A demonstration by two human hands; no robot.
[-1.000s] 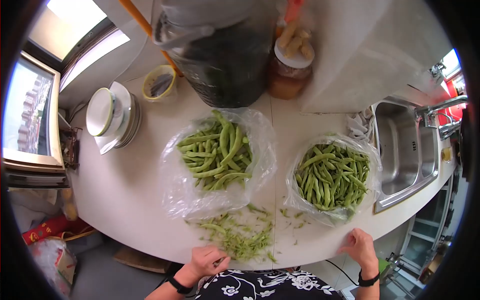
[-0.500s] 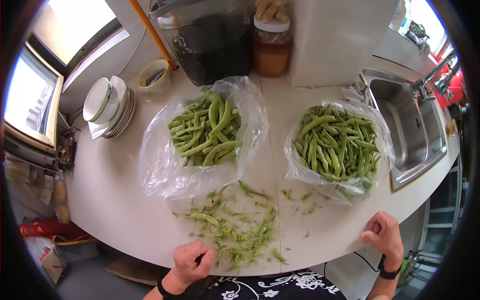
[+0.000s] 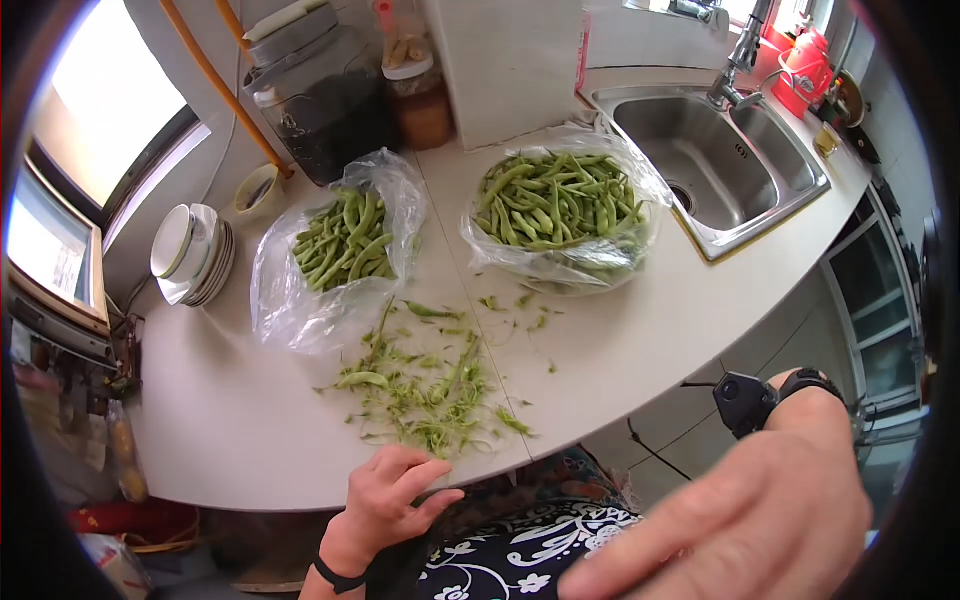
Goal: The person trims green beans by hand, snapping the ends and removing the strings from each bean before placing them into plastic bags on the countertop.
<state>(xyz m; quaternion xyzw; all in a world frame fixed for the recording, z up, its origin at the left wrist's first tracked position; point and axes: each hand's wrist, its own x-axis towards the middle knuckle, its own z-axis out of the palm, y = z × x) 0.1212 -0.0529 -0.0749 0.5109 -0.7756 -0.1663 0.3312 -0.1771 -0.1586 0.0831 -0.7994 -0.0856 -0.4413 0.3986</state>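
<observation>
My left hand [image 3: 393,503] is at the table's front edge, thumb and forefinger apart, nothing between them. Just beyond it lies a loose heap of green bean trimmings [image 3: 440,405], with stringy bits and a few whole pods. My right hand [image 3: 745,525] is raised close to the camera, large and slightly blurred, with fingers stretched toward the lower left; some fingertips are cut off by the frame. A black wristwatch [image 3: 745,403] is on that wrist. Farther back, green beans fill a left plastic bag [image 3: 300,325] and a fuller right plastic bag [image 3: 570,268].
A steel sink [image 3: 690,150] with a tap [image 3: 738,70] is at the back right. Stacked plates [image 3: 210,260] and a small yellow bowl [image 3: 260,190] stand at the left. A dark-filled container [image 3: 335,120] and a lidded jar [image 3: 420,105] stand by the wall.
The view has turned right, so the bags and sink appear farther left. My right hand has risen from the table edge toward the camera. My left hand's curled fingers have opened.
</observation>
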